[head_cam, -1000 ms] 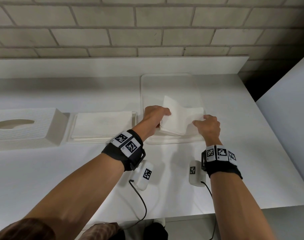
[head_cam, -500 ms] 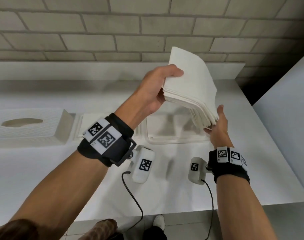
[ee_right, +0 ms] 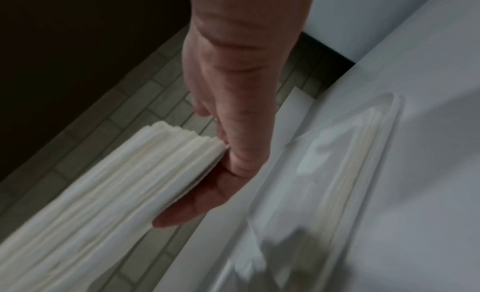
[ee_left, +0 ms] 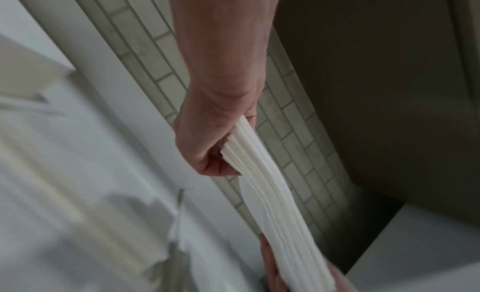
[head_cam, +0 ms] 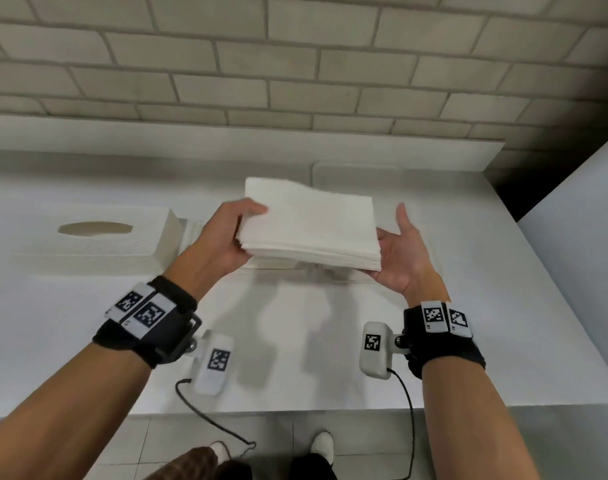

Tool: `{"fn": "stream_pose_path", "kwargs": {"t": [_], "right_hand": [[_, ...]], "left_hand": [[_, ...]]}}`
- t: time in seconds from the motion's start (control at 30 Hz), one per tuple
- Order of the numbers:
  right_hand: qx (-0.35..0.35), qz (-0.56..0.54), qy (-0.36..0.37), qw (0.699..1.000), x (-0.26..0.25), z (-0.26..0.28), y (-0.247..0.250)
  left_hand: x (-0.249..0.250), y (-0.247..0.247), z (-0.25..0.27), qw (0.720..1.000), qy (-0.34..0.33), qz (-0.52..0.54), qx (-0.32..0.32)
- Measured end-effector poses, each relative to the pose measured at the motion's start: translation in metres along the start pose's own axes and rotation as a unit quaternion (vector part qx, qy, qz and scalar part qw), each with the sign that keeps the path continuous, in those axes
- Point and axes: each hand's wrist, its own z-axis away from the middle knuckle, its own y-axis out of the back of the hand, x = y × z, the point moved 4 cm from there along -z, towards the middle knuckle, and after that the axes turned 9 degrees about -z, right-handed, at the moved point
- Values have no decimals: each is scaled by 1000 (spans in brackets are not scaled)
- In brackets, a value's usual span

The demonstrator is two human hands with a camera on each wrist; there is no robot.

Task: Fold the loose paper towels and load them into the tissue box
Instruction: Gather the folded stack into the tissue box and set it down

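Now white table (head_cam: 88,341), bare toward its near edge | tissue box (head_cam: 98,242) at 9 o'clock of the stack | paper towel stack (head_cam: 313,225) held clear above table | left hand (head_cam: 223,237) pinches left edge | right hand (head_cam: 404,252), thumb raised, cups right edge from beneath.

- Looks like a plain indoor work or test room, exact kind unclear.
- A pale brick wall (head_cam: 295,64) runs along at 12 o'clock.
- A bare white desk (head_cam: 88,323) stands against it.
- Grey tiled floor (head_cam: 191,441) shows at 6 o'clock.
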Motion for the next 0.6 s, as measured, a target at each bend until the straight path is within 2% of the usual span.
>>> {"fn": "stream_pose_path", "kwargs": {"t": [0.17,0.27,0.37,0.43,0.5,0.6], "right_hand": [[-6,145,-39,989,60,-7,-25],[7,213,-43,976,88,-14,-24],[1,249,-45,967,106,-15,-22],[-15,278,-44,960,116,-14,-22],[-16,316,-12,949,121,-13,-21],[-20,319,55,946,119,-9,-21]], "left_hand": [[-41,74,15,990,99,-58,80],[-59,98,26,977,185,-65,79],[-72,112,34,967,228,-90,67],[-78,117,36,967,224,-105,66],[-82,119,36,970,196,-124,74],[-85,125,33,970,81,-200,115]]}}
